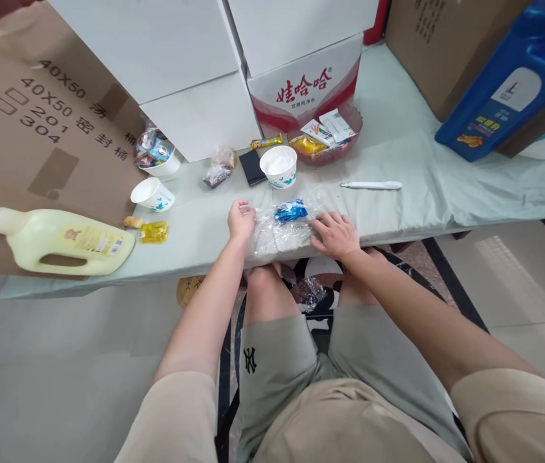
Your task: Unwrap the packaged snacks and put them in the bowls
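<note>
A small blue shiny wrapped packet (291,211) lies on a crumpled sheet of clear plastic film (272,238) near the table's front edge. My left hand (242,222) is closed at the film's left edge, thumb and fingertips together on it. On the opposite side my right hand (336,233) rests palm down, its fingers stretched out and touching the film's right edge. Just behind the packet stands a white paper cup (279,168) with something white inside. To the right of the cup lies a white pen-shaped cutter (371,185).
At the back, a reddish bowl (344,149) holds packets before a white-and-red carton (308,83). On the left are another paper cup (153,194), a yellow packet (153,232) and a pale yellow bottle (74,241). A big blue bottle (508,83) stands right.
</note>
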A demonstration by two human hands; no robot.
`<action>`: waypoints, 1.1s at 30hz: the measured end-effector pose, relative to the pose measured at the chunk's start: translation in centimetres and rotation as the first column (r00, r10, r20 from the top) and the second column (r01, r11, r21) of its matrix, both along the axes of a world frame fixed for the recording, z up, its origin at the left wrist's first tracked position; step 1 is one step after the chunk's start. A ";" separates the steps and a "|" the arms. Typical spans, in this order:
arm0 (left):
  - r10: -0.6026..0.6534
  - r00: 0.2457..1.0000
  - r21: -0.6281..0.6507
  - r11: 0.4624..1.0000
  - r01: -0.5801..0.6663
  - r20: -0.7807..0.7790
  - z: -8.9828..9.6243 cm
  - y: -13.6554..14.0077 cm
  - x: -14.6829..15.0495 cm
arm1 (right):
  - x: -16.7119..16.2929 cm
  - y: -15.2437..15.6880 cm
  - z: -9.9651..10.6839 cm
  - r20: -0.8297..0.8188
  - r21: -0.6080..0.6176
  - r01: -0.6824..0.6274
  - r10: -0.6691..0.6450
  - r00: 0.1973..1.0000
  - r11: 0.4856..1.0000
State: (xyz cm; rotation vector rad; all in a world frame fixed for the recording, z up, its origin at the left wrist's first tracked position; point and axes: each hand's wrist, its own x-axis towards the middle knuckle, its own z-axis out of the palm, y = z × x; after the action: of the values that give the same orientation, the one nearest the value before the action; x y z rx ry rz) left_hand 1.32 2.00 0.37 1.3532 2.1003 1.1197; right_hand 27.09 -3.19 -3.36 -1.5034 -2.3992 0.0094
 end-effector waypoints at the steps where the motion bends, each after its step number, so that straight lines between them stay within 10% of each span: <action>1: 0.015 0.996 0.018 1.000 -0.013 -0.090 0.2 -0.4 0.0 | 0.0 0.0 0.0 -0.004 0.006 -0.007 0.007 1.000 1.000; 5: -0.203 0.821 0.068 0.957 0.281 -0.534 0.9 -3.7 1.1 | 0.1 0.0 -0.3 -0.031 0.058 -0.063 0.065 0.997 0.996; 10: -0.517 0.543 -0.185 0.815 0.550 -0.662 -0.2 -5.8 1.9 | 0.3 0.0 -0.4 -0.044 0.049 -0.073 0.075 0.996 0.996; 33: -0.660 0.523 -0.423 0.749 0.510 -0.538 -1.5 -5.2 1.6 | 6.4 -4.8 1.9 0.084 0.054 0.003 -0.007 0.996 0.999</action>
State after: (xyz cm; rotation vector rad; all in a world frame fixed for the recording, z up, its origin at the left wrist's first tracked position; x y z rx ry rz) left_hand 2.94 -3.22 -1.10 2.3502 1.7804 0.0844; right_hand 33.47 -7.99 -1.49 -1.5139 -2.4401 -0.1217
